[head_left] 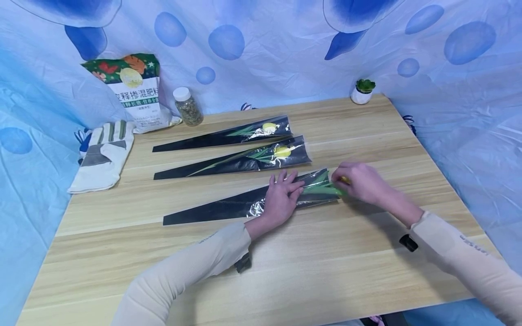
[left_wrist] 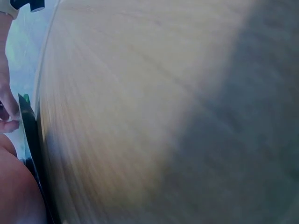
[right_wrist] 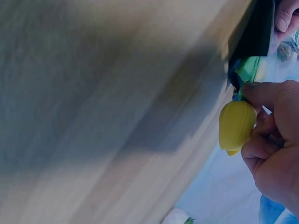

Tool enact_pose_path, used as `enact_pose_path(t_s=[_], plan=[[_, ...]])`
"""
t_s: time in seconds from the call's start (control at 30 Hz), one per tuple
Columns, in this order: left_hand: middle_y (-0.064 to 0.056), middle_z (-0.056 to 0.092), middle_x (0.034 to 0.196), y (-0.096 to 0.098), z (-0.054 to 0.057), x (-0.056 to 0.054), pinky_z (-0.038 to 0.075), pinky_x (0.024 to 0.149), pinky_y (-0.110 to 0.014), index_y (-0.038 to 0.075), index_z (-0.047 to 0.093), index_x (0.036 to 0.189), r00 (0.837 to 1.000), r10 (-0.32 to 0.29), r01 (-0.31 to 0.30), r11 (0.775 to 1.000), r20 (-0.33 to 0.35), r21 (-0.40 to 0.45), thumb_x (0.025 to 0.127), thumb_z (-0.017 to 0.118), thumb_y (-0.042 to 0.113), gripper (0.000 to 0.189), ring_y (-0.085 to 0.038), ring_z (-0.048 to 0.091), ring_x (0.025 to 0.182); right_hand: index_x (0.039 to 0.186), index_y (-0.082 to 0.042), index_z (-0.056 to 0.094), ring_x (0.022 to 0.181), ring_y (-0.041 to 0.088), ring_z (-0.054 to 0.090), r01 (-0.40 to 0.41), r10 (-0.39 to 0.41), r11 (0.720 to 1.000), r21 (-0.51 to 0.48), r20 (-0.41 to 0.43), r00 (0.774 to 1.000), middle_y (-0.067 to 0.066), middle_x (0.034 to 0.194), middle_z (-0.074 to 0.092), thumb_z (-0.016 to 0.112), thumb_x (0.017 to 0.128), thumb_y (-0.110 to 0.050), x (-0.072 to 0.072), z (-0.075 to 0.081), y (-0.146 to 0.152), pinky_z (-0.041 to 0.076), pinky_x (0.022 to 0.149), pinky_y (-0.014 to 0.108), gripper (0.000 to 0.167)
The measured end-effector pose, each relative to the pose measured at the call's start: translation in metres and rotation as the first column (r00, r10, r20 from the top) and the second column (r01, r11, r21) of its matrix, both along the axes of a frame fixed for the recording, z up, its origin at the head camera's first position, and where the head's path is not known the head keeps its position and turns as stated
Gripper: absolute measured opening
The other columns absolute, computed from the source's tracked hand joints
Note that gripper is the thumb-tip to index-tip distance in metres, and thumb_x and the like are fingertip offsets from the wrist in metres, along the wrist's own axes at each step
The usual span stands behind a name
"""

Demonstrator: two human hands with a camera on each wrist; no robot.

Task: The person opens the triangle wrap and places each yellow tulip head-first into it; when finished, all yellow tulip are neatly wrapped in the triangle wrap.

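Observation:
A long tapered flower sleeve (head_left: 220, 209), black with a clear front, lies nearest the person on the table. My left hand (head_left: 280, 199) rests on it with fingers spread, pressing its middle. At its wide right end my right hand (head_left: 359, 181) pinches the stem of a yellow tulip (right_wrist: 237, 125) just below the bloom. The tulip's green leaves (head_left: 320, 188) show inside the sleeve, while its head is outside the opening. Two more sleeves lie behind, a middle one (head_left: 228, 164) and a far one (head_left: 212, 139), each with a yellow tulip inside.
On the left are white-and-grey gloves (head_left: 103, 156), a fertilizer bag (head_left: 140, 99) and a white-capped jar (head_left: 188, 108). A small potted succulent (head_left: 362, 92) stands at the back right edge of the wooden table (head_left: 326, 267). A blue patterned curtain (head_left: 277, 54) hangs behind.

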State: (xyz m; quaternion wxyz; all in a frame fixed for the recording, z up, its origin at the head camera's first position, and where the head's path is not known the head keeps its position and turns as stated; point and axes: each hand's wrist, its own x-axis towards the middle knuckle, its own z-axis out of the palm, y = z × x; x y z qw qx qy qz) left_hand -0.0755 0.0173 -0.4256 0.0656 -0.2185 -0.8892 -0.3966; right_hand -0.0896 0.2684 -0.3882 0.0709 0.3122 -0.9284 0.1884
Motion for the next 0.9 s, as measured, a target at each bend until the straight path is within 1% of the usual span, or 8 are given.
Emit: enact_pose_path(t_s=[0.1,0.27,0.43,0.57,0.67,0.77,0.83,0.9], plan=[[-0.014,0.058,0.137,0.0,0.001,0.0,0.018,0.117,-0.057,0.007,0.075,0.112,1.0,-0.002,0.002,1.0,-0.008,0.001,0.091,0.073,0.011,0.022,-0.039,0.043,0.137,0.09,-0.007,0.073,0.071,0.017,0.064,0.009,-0.009,0.999,-0.035,-0.001,1.0,0.004,0.085,0.07,0.08,0.077,0.004,0.001,-0.005,-0.002,0.056,0.063,0.035,0.018],[-0.014,0.059,0.135,0.001,0.001,0.001,0.018,0.117,-0.058,0.006,0.076,0.109,1.0,0.001,-0.001,1.0,-0.014,0.015,0.09,0.073,0.009,0.019,-0.039,0.044,0.136,0.085,-0.009,0.069,0.069,0.016,0.063,0.036,-0.035,0.997,-0.075,0.012,0.999,0.0,0.081,0.069,0.079,0.077,0.005,0.002,-0.009,-0.004,0.056,0.065,0.037,0.019],[-0.013,0.06,0.134,0.002,0.001,0.001,0.019,0.117,-0.058,0.006,0.077,0.107,1.0,0.002,-0.001,1.0,-0.014,0.029,0.09,0.073,0.008,0.017,-0.039,0.044,0.136,0.085,-0.008,0.068,0.07,0.016,0.063,0.057,-0.053,0.993,-0.106,0.038,0.998,0.001,0.081,0.069,0.078,0.077,0.006,0.004,-0.012,-0.006,0.056,0.067,0.038,0.019],[-0.014,0.06,0.133,0.001,0.001,0.002,0.018,0.117,-0.058,0.004,0.077,0.106,1.0,-0.002,0.002,0.999,-0.01,0.042,0.09,0.072,0.006,0.017,-0.039,0.044,0.136,0.086,-0.008,0.067,0.065,0.011,0.059,0.05,-0.045,0.987,-0.153,0.041,0.998,0.002,0.082,0.07,0.079,0.077,0.007,0.005,-0.015,-0.006,0.054,0.061,0.032,0.021],[-0.014,0.06,0.133,0.001,0.0,0.002,0.018,0.117,-0.058,0.003,0.077,0.106,1.0,0.001,-0.001,0.999,-0.002,0.054,0.09,0.072,0.005,0.017,-0.039,0.044,0.136,0.088,-0.008,0.069,0.057,0.006,0.052,0.023,-0.01,0.976,-0.217,0.057,0.998,0.001,0.08,0.069,0.078,0.077,0.009,0.006,-0.014,-0.003,0.047,0.051,0.025,0.022],[-0.014,0.06,0.133,0.001,0.0,0.002,0.018,0.117,-0.058,0.003,0.076,0.105,1.0,0.006,-0.006,0.998,0.0,0.056,0.09,0.073,0.005,0.016,-0.039,0.043,0.136,0.091,-0.008,0.069,0.054,0.005,0.046,-0.001,0.015,0.96,-0.28,0.05,0.999,0.001,0.081,0.067,0.076,0.076,0.012,0.006,-0.01,0.007,0.041,0.045,0.022,0.026],[-0.014,0.06,0.133,0.001,0.0,0.002,0.018,0.117,-0.057,0.003,0.077,0.105,1.0,0.007,-0.007,0.998,-0.001,0.057,0.09,0.073,0.005,0.016,-0.039,0.043,0.137,0.094,-0.006,0.069,0.055,0.006,0.046,-0.006,0.018,0.953,-0.303,0.036,0.999,0.002,0.085,0.066,0.074,0.075,0.015,0.006,-0.007,0.016,0.04,0.045,0.021,0.029],[-0.014,0.06,0.133,0.001,0.001,0.003,0.018,0.117,-0.058,0.003,0.076,0.105,1.0,0.006,-0.006,0.998,-0.004,0.058,0.09,0.073,0.006,0.016,-0.04,0.043,0.136,0.097,-0.003,0.069,0.059,0.008,0.047,0.003,0.007,0.953,-0.304,0.034,0.999,0.006,0.092,0.065,0.073,0.074,0.017,0.005,-0.006,0.024,0.041,0.047,0.02,0.031]])
